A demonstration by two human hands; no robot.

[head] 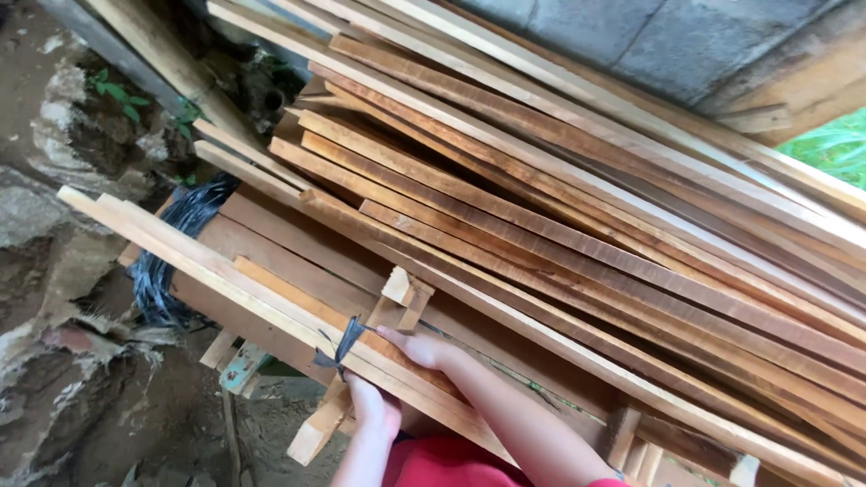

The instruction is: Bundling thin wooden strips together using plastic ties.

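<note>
We look down on our two bare hands at the near end of a bundle of long, pale sawn wooden slats [225, 271], which runs up and away to the left of our hands. Our right hand [419, 347] lies flat on top of the bundle, fingers stretched out and pressing on the wood, not curled round anything. Our left hand [374, 410] sits just below and beside it, under the near edge of the same bundle, its fingers hidden behind the slats, so we cannot tell whether they are clenched or loose. Just to the left of both hands, a dark strip of binding [341, 347] is tied around the slats, touching the wood and lying right next to our right fingertips. Directly above the right hand, two short stubby wooden blocks [404, 298] stick up from the pile. Beyond our hands, up and to the right, a broad stack of long reddish-brown planks [559, 216] slants across the scene. Far to the left of our hands, a coil of black wire [176, 243] rests against the plank ends, above bare earth and stones [63, 361]. Below our wrists shows a red garment [451, 460].
</note>
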